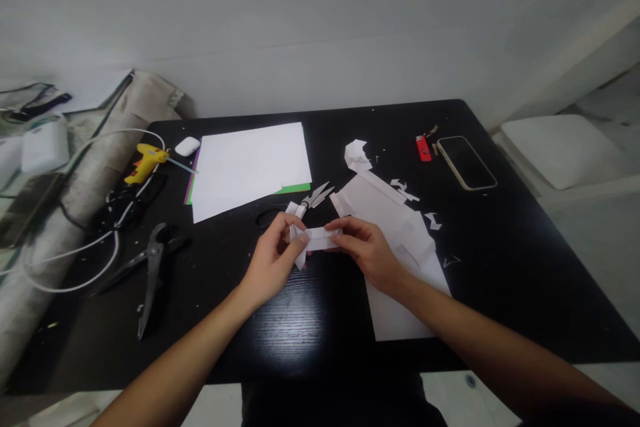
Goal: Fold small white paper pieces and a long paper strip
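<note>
The left hand [273,259] and right hand [371,250] pinch a folded white paper [321,239] over the tabletop [310,347], between its front and back edges. It looks light and bendy, best held softly by its ends.

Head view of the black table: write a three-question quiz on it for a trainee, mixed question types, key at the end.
1. Multiple choice: what do the left hand and right hand hold between them?
A) a yellow glue gun
B) a piece of folded white paper
C) a pair of dark metal pliers

2. True or false: in the picture, the red plastic lighter lies left of the rectangular, dark-screened phone.

3. Open: which metal-bladed tool lies just beyond the hands?

Key:
1. B
2. True
3. The scissors with black handles
</note>
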### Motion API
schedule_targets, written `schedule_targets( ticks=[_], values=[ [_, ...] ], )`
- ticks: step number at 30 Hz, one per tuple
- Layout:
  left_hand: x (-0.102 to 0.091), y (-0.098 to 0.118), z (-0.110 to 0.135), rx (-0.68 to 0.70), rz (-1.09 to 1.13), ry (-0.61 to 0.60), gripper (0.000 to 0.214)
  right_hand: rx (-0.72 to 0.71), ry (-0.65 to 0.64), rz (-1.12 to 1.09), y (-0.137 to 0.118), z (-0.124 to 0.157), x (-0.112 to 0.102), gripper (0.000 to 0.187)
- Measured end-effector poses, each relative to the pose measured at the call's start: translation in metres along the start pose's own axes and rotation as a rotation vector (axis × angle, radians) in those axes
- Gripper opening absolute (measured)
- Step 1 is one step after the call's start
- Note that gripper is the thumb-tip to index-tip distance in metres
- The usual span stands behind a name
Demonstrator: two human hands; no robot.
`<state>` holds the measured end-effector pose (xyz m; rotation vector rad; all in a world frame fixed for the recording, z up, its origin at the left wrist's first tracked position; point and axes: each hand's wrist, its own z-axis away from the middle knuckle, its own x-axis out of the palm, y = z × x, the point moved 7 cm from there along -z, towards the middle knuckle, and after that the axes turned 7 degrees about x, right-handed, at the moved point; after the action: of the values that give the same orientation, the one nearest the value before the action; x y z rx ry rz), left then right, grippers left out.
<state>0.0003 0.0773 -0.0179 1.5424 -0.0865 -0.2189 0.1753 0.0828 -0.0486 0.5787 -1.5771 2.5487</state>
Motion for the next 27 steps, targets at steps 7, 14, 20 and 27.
schedule_targets(
  ticks=[7,14,20,27],
  values=[
    [-0.0017,0.0017,-0.0002,0.032,0.062,-0.009,0.026,-0.003,0.035,0.022,0.0022,-0.0012,-0.0027,0.020],
    [-0.0003,-0.0069,-0.0038,-0.045,0.292,0.036,0.050,-0.005,0.074,-0.010,-0.0007,-0.0016,-0.0034,0.026],
    [-0.0008,-0.0007,-0.0054,0.025,0.154,0.067,0.034,-0.021,0.085,0.049,-0.0025,0.0003,-0.0035,0.026],
    [-0.0026,0.0004,-0.0039,0.064,0.141,0.108,0.026,-0.032,0.042,0.034,-0.0066,0.0035,0.0020,0.027]
  ],
)
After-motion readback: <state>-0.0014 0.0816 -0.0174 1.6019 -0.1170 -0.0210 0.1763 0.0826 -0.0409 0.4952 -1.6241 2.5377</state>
